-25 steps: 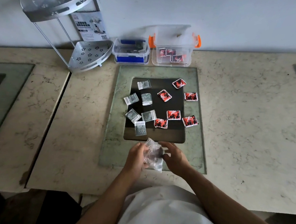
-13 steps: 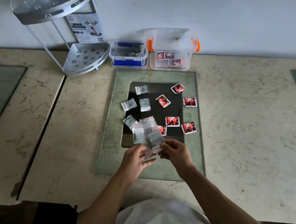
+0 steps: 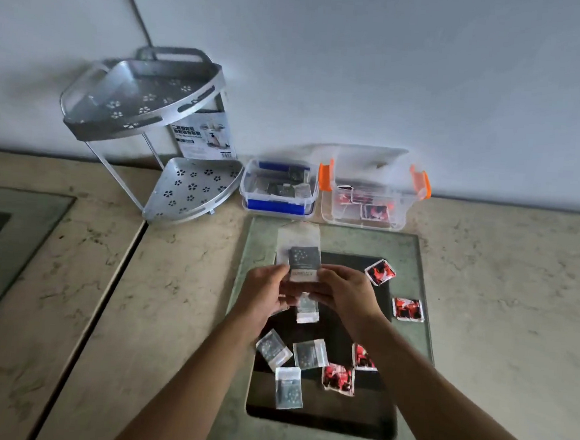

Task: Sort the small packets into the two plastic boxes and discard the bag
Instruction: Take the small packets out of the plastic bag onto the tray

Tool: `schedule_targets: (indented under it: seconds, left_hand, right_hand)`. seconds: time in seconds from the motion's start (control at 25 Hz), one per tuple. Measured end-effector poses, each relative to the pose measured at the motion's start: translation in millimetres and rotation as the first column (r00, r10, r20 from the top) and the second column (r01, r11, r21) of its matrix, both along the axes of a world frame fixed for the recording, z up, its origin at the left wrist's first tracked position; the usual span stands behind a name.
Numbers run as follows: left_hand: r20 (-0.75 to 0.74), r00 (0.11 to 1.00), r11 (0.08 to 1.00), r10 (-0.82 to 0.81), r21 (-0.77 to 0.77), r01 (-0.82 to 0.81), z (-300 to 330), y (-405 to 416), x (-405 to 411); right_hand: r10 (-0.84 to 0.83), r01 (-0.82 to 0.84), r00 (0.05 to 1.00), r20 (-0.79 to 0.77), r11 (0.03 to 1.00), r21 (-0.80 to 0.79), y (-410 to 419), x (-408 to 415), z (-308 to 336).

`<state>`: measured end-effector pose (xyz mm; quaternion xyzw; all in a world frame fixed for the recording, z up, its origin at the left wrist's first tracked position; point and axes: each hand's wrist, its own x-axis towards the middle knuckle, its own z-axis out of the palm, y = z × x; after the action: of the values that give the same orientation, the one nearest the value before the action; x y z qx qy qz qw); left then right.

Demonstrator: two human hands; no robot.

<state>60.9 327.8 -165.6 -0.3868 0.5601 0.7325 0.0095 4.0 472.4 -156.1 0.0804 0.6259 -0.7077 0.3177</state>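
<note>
Both hands hold a clear plastic bag (image 3: 297, 241) upright above the dark panel, with a grey dotted packet (image 3: 304, 260) showing against it. My left hand (image 3: 264, 292) pinches its left side and my right hand (image 3: 343, 292) its right. Several clear grey packets (image 3: 309, 353) lie on the panel's left half and several red packets (image 3: 407, 308) on the right. At the wall stand a blue-trimmed clear box (image 3: 278, 193) holding grey packets and an orange-latched clear box (image 3: 369, 199) holding red ones. Both are open.
A dark panel (image 3: 319, 417) is set in a greenish glass plate (image 3: 417, 249) on the marble counter. A two-tier metal corner rack (image 3: 144, 117) stands at the back left with a product card (image 3: 203, 138) behind it. A seam runs down the counter to the left.
Both hands have lifted the bag up and away from me, toward the boxes. The camera has tilted upward, so more wall shows and the packets sit lower in view.
</note>
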Motion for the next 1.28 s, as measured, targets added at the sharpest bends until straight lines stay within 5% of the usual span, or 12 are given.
schedule_targets:
  seconds: [0.32, 1.28]
  left_hand:
    - [0.050, 0.998, 0.984, 0.022, -0.180, -0.013, 8, -96, -121]
    - [0.192, 0.976, 0.891, -0.102, -0.420, 0.175, -11, -145, -204]
  right_hand:
    - [0.007, 0.041, 0.979, -0.204, 0.972, 0.230, -97, -123, -4]
    - [-0.230, 0.221, 0.972, 0.048, 0.965, 0.142, -150, -179, -26]
